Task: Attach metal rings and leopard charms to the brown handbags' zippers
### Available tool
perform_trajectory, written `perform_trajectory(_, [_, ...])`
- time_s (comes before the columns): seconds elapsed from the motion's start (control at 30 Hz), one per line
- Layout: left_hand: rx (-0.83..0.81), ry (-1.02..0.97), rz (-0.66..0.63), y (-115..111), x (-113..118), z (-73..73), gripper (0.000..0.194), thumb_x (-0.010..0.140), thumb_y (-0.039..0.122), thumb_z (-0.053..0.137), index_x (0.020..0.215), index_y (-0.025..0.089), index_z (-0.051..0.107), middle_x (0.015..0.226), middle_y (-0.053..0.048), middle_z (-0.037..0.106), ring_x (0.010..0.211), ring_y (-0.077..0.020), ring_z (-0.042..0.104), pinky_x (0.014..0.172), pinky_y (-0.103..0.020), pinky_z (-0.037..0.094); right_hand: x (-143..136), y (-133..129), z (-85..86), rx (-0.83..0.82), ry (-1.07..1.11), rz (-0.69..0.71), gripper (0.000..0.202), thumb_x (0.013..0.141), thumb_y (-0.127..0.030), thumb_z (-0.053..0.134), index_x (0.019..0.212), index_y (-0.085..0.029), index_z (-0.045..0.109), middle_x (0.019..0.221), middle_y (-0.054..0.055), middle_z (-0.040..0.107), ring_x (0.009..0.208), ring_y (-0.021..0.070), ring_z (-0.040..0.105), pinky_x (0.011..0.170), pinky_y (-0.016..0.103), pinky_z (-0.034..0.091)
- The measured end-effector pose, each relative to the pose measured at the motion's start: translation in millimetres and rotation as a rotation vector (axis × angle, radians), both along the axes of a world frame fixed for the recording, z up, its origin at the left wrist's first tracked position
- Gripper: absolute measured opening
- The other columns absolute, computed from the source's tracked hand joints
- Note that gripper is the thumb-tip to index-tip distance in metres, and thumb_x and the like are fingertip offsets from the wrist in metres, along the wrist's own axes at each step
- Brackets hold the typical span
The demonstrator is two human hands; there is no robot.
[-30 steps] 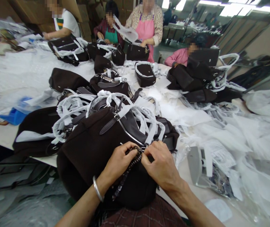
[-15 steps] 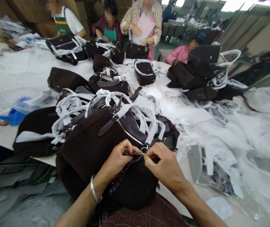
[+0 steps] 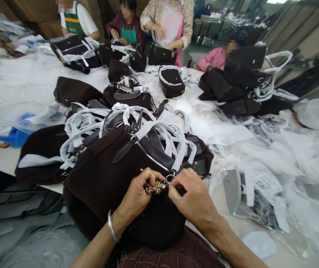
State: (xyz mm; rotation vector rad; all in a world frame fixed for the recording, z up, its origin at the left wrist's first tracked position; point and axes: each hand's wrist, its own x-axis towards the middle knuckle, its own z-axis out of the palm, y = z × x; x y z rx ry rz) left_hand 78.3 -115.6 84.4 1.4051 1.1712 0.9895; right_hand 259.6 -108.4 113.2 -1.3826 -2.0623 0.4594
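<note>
A large dark brown handbag (image 3: 100, 167) lies tilted at the table's near edge, against my lap. Its handles are wrapped in white paper (image 3: 177, 158), and a silver zip curves along its top. My left hand (image 3: 142, 188) pinches a leopard-print charm (image 3: 154, 186) just in front of the bag. Close beside it, the fingers of my right hand (image 3: 189, 190) are closed at a metal ring (image 3: 169, 179) near the end of the zip. The fingertips partly cover the ring, and the charm lies right up against it.
Several more dark bags (image 3: 77, 91) with wrapped handles crowd the table. Clear plastic and white sheets (image 3: 260, 156) spread across the right. A blue object (image 3: 16, 137) lies at the left. Several co-workers (image 3: 165, 26) are at the far side.
My left hand has turned the charm so its leopard-print face now shows. My right hand stays at the ring. The view has shifted slightly.
</note>
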Motion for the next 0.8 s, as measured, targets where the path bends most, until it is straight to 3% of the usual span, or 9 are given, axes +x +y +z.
perform_trajectory(0.4, [-0.015,0.003,0.016,2.8,-1.0,-2.0,0.024,0.077,-0.001,0.048,0.072,0.021,0.04,0.094,-0.001,0.069,0.087,-0.0136,0.063,0.079,-0.025,0.046,-1.8,4.6,3.2,-0.058,-0.014,0.043,0.02,0.077,-0.006,0.056,0.062,-0.019,0.052,0.068,0.002,0.051,0.07,0.0171,0.046,0.067,0.033,0.036])
perform_trajectory(0.8, [-0.055,-0.012,0.0,1.5,-2.0,-5.7,0.023,0.078,0.0,0.047,0.075,0.022,0.04,0.097,-0.002,0.069,0.089,-0.0148,0.062,0.08,-0.026,0.046,-7.5,5.2,-3.3,0.028,-0.101,0.05,0.021,0.079,-0.006,0.055,0.063,-0.019,0.054,0.068,0.003,0.051,0.07,0.0179,0.045,0.069,0.034,0.036])
